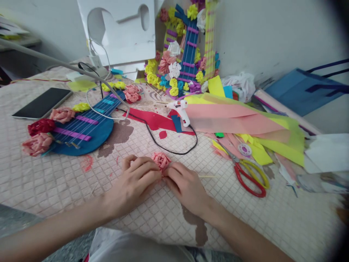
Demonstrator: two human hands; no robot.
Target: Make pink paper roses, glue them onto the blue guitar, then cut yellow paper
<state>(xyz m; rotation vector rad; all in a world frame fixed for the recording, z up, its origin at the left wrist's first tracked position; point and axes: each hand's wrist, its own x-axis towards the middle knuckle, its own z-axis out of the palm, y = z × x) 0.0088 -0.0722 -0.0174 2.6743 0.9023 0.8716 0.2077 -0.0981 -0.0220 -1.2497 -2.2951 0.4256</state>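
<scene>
A pink crepe-paper flower (pixel 161 160) is pinched between my two hands, low over the near middle of the table. My left hand (pixel 137 178) has its fingers closed at the flower's left side and base. From the right, my right hand (pixel 185 182) grips the lower edge, its fingertips bent inward and partly hidden. A thin wooden stick (pixel 207 177) lies just right of that hand. Beyond the flower rests a white glue gun (pixel 180 111) with its black cord (pixel 160 145) looping toward me.
A blue paper guitar (pixel 89 127) edged with paper roses lies left, near a phone (pixel 43 103). Red-and-yellow scissors (pixel 247 171), a small tape roll (pixel 244 149) and pink crepe sheets (pixel 231 118) spread right. Decorated guitars (pixel 188 54) and a white foam board (pixel 120 32) stand against the wall.
</scene>
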